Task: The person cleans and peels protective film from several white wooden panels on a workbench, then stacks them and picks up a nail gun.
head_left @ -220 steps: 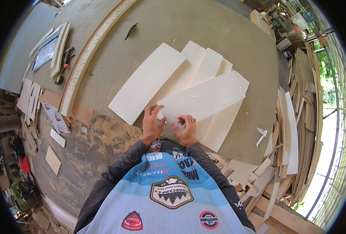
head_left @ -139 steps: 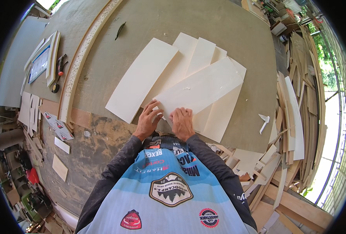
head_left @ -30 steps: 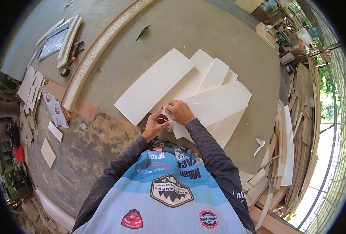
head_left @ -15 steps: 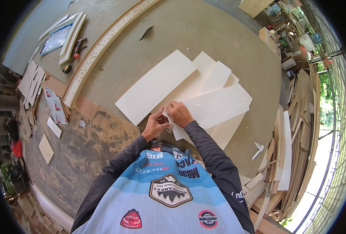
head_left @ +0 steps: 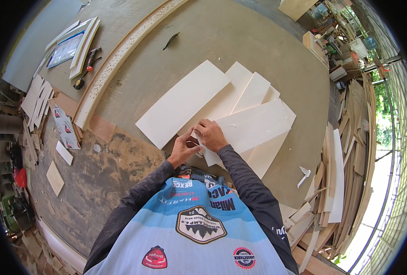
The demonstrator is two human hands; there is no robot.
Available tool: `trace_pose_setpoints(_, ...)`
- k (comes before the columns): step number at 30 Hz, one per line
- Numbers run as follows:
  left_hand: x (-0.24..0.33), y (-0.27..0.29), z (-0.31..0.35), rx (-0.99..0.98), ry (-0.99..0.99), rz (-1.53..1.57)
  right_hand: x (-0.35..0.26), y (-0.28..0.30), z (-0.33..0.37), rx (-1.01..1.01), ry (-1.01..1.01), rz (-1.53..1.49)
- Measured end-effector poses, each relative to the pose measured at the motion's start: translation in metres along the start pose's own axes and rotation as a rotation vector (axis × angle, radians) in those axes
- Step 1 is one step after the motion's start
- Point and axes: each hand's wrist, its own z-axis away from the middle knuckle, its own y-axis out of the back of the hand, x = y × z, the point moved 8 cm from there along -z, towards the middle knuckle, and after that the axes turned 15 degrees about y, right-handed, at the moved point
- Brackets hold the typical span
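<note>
Both hands meet at the near-left end of a smooth white rectangular panel [head_left: 258, 123], which lies slantwise over other boards on a broad grey-brown tabletop [head_left: 286, 55]. The bare right hand [head_left: 210, 133] has its fingers bunched narrow over that end; the bare left hand [head_left: 181, 147] curves just beside it, thumb and fingers a little apart, their tips at the panel's edge. Whether either one grips the edge or some thin piece there, I cannot tell (the knuckles hide the contact).

By my judgement, attention to this end is midway, not complete, since both sets of fingertips are at it. The rest of the panel's upper face lies uncovered, apart from a small white curled shred [head_left: 231, 125] on it. A thin white forked scrap [head_left: 304, 176] lies to the panel's right, well apart from it, perhaps a sign that something has come off.

What remains is harder to judge. A plain white oblong board [head_left: 183, 103] lies to the panel's left, and a pale cream-white board [head_left: 251, 94] shows beyond it; neither is in hand, and nothing marks them as finished or unfinished.
</note>
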Motion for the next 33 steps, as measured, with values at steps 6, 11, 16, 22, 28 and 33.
trace_pose_setpoints(6, -0.001, 0.001, 0.002, 0.023, 0.009, 0.063, 0.004, -0.003, 0.002, 0.115, -0.126, 0.161)
trace_pose_setpoints(11, -0.002, 0.000, 0.003, 0.005, 0.033, 0.079, 0.028, 0.007, 0.016, 0.374, -0.396, -0.093)
trace_pose_setpoints(16, 0.001, -0.001, 0.003, 0.021, 0.009, 0.048, -0.001, 0.010, 0.000, 0.032, -0.019, 0.060)
trace_pose_setpoints(22, 0.001, -0.002, 0.003, 0.024, -0.008, 0.018, -0.003, -0.004, -0.009, -0.261, 0.234, 0.270)
trace_pose_setpoints(28, 0.000, -0.003, 0.003, 0.031, -0.018, 0.058, -0.005, -0.008, -0.015, -0.310, 0.328, 0.266)
trace_pose_setpoints(33, -0.005, -0.002, 0.001, 0.022, -0.025, 0.049, -0.005, -0.012, -0.018, -0.359, 0.329, 0.276)
